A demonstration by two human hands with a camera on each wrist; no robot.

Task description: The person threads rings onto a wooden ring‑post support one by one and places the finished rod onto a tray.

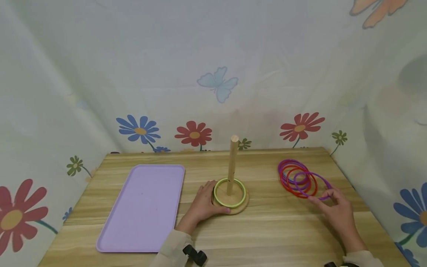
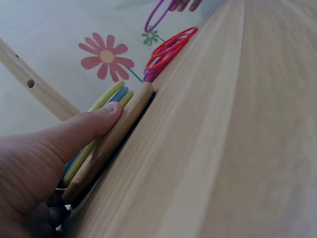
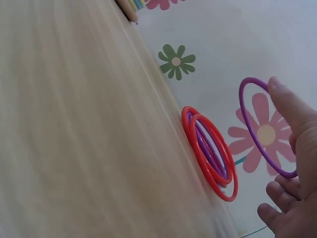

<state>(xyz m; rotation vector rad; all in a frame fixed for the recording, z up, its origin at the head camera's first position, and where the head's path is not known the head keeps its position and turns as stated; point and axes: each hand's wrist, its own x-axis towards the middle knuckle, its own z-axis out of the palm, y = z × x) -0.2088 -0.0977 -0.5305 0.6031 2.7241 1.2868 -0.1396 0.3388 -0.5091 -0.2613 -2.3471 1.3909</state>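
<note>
On the table stands a wooden ring-toss stand, its peg (image 1: 232, 163) upright from a round base (image 1: 241, 210). A yellow-green ring (image 1: 230, 206) lies around the peg, and the left wrist view shows a blue ring (image 2: 119, 94) stacked with it. My left hand (image 1: 202, 204) grips the base from the left, thumb along the near rim; its other fingers are partly hidden. Between thumb and fingers my right hand (image 1: 339, 213) pinches a purple ring (image 3: 257, 145), raised above a pile of red rings (image 3: 198, 148) and purple rings (image 1: 283, 162) on the right.
A light purple tray (image 1: 143, 207) lies on the left of the wooden table (image 1: 267, 237). Behind the table and at both sides hangs a cloth (image 1: 273, 81) printed with flowers and butterflies.
</note>
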